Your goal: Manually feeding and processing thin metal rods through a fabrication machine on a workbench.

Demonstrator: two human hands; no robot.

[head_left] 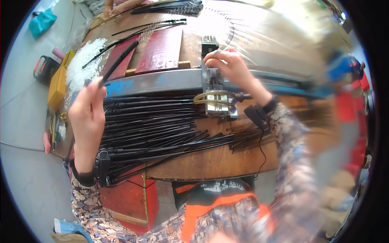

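My left hand (pixel 88 111) is raised at the left and pinches the near end of a long black rod (pixel 118 60) that slants up and to the right over the bench. My right hand (pixel 231 67) reaches to a small metal fixture (pixel 216 95) clamped on a grey steel bar (pixel 162 81); its fingers pinch a thin silvery toothed strip (pixel 227 38) above the fixture's upright post. A thick pile of long black rods (pixel 150 125) lies across the wooden bench (pixel 210 164) below the bar, between my two hands.
Dark red boards (pixel 162 50) lie beyond the bar. A heap of small white pieces (pixel 83 62) and a yellow box (pixel 58 83) sit at the bench's left end. Another person's hands (pixel 115 7) work at the far edge beside more black rods (pixel 170 8). A red cabinet (pixel 129 198) stands under the bench.
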